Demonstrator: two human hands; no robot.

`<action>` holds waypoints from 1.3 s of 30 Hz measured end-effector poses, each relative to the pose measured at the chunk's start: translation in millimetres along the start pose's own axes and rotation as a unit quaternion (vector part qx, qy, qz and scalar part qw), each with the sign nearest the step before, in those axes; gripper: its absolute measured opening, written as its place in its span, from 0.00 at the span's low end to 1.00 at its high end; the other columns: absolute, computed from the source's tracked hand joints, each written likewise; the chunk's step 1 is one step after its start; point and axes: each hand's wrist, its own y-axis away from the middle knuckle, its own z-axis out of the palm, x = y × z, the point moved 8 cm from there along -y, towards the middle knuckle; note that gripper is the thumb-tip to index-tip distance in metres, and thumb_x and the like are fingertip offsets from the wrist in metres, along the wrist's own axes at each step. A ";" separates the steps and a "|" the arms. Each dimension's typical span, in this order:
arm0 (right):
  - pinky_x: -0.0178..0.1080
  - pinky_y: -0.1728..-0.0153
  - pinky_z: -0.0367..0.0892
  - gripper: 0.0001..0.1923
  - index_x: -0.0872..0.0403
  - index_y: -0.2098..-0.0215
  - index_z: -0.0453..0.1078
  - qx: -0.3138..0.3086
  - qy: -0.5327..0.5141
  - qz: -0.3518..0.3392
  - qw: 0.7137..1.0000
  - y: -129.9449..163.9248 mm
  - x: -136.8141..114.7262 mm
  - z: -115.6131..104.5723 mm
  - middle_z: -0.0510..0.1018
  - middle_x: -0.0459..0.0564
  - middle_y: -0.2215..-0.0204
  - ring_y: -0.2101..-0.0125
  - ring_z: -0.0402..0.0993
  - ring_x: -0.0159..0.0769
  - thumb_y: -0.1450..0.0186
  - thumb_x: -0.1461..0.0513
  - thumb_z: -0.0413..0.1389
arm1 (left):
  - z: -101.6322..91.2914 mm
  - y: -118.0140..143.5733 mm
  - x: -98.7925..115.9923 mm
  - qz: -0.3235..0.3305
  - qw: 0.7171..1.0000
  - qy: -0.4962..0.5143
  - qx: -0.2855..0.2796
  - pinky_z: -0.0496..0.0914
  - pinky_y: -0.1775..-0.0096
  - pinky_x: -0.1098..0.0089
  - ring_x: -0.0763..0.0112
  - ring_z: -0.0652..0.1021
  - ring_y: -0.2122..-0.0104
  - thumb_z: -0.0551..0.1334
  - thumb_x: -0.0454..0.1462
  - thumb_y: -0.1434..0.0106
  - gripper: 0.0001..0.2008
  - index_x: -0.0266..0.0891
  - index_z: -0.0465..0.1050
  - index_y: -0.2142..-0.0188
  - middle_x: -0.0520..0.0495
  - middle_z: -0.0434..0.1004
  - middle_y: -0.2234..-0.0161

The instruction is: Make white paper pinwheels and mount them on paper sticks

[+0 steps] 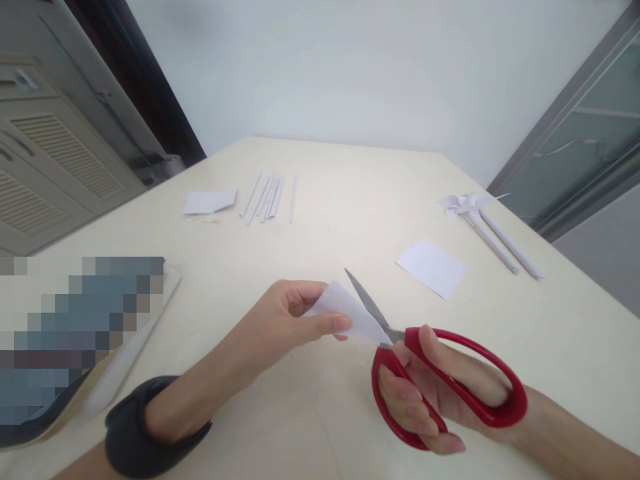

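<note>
A folded piece of white paper [367, 321] is pinched between the thumb and fingers of my left hand [305, 313], over the near middle of the table. My right hand [425, 387] grips a pair of scissors [517, 403] with red handles, its fingers through both loops. The blades are spread, and the paper's right corner lies between them near the pivot. The lower blade is mostly hidden behind the paper. Just beyond the scissors, a loose square of white paper [434, 268] rests flat on the table.
Paper pinwheels [467, 203] on rolled sticks lie at the right. Several thin paper rolls [267, 197] and a small paper stack [210, 201] sit at the far left of the table [360, 200]. A blurred-out flat object [75, 340] occupies the near left. A white wall [340, 73] stands behind.
</note>
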 end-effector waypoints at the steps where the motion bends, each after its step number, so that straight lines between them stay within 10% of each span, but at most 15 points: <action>1: 0.27 0.88 0.51 0.34 0.58 0.73 0.59 0.007 -0.002 -0.004 1.000 0.7 0.5 -2.1 0.61 0.45 0.81 0.84 0.56 0.23 0.37 0.40 0.29 | -0.3 0.0 0.3 0.003 1.000 0.004 0.000 0.64 0.72 0.78 0.77 0.73 0.74 0.64 0.39 0.44 0.07 0.38 0.75 0.74 0.54 0.77 0.74; 21: 0.26 0.90 0.51 0.36 0.60 0.74 0.61 0.048 -0.037 0.017 0.998 11.4 1.2 -10.8 0.64 0.45 0.81 0.87 0.60 0.23 0.35 0.42 0.26 | -2.1 1.8 -1.0 0.023 0.999 0.025 0.029 0.62 0.71 0.81 0.81 0.71 0.74 0.65 0.39 0.43 0.06 0.39 0.75 0.72 0.57 0.76 0.74; 28: 0.29 0.84 0.53 0.35 0.58 0.73 0.61 0.016 0.098 -0.023 0.995 12.9 -9.1 -14.4 0.63 0.43 0.86 0.87 0.58 0.23 0.34 0.43 0.25 | -2.8 7.6 3.3 0.022 0.998 -0.010 0.064 0.65 0.70 0.77 0.76 0.72 0.72 0.64 0.41 0.43 0.08 0.38 0.73 0.73 0.55 0.75 0.73; 39: 0.32 0.82 0.53 0.34 0.55 0.81 0.58 -0.069 0.306 -0.009 0.950 6.6 -17.9 -10.2 0.59 0.43 0.87 0.84 0.54 0.25 0.45 0.33 0.40 | 2.4 31.7 50.2 0.220 0.944 -0.211 0.127 0.57 0.79 0.73 0.78 0.57 0.84 0.64 0.41 0.44 0.17 0.39 0.62 0.83 0.56 0.59 0.84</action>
